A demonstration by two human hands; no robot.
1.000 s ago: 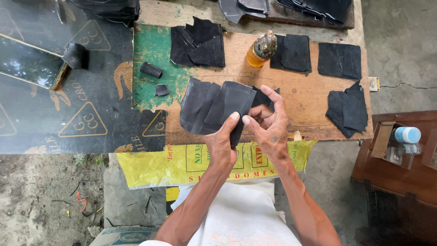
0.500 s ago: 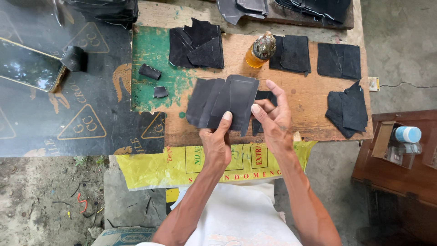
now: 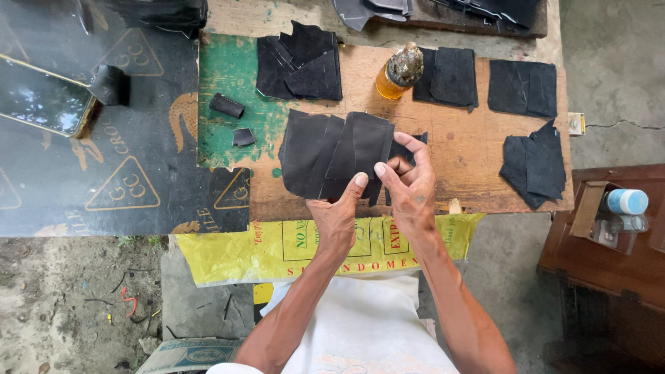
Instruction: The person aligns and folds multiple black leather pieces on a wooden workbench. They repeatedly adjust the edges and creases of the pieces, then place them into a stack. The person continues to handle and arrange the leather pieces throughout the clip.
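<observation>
Both hands meet just above the near edge of the wooden tabletop [image 3: 478, 149]. The left hand [image 3: 337, 220] has its grip closed, thumb pinching a fan of black sheets [image 3: 336, 152] that spreads toward 11 o'clock from it. The right hand [image 3: 409, 185] pinches the fan's right edge, at its 10 o'clock. Bare wood lies at 3 o'clock, before a black stack [image 3: 537, 166]; an amber bottle [image 3: 396, 73] stands at 12.
</observation>
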